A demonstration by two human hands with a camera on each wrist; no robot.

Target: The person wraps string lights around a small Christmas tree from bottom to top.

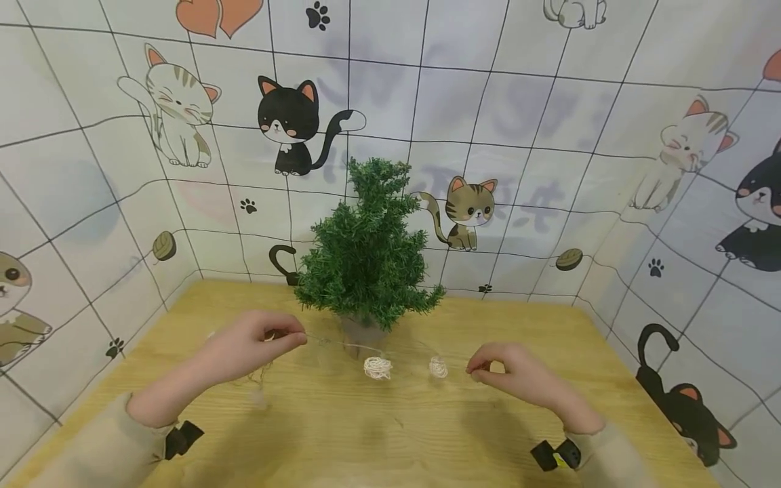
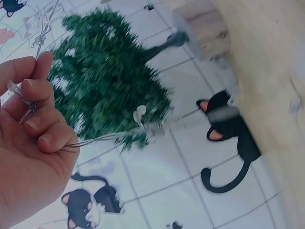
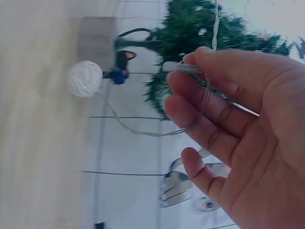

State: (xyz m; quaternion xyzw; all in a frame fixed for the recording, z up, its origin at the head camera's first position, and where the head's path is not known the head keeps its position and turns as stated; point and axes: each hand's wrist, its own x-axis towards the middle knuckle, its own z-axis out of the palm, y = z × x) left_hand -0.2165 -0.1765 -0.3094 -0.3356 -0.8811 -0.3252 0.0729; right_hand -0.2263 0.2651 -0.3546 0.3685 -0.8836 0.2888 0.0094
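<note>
A string of lights with thin twisted wire [image 3: 152, 134] runs between my hands, in front of a small green artificial tree [image 1: 369, 251]. My left hand [image 1: 256, 342] pinches the wire between thumb and forefinger, with more wire [image 2: 105, 139] and a clear bulb trailing through its curled lower fingers. At the other end, my right hand [image 1: 515, 373] grips the wire beside a small clear bulb [image 3: 174, 67]; its lower fingers are spread. Two white woven balls, one at the left [image 1: 377, 368] and one at the right [image 1: 438, 367], hang on the strand between the hands.
The tree stands in a greyish block-like base [image 1: 361, 335] towards the back of the wooden table [image 1: 366, 440]. Loose wire dangles below the left hand. A white cat-print sheet [image 1: 390, 95] encloses the back and both sides.
</note>
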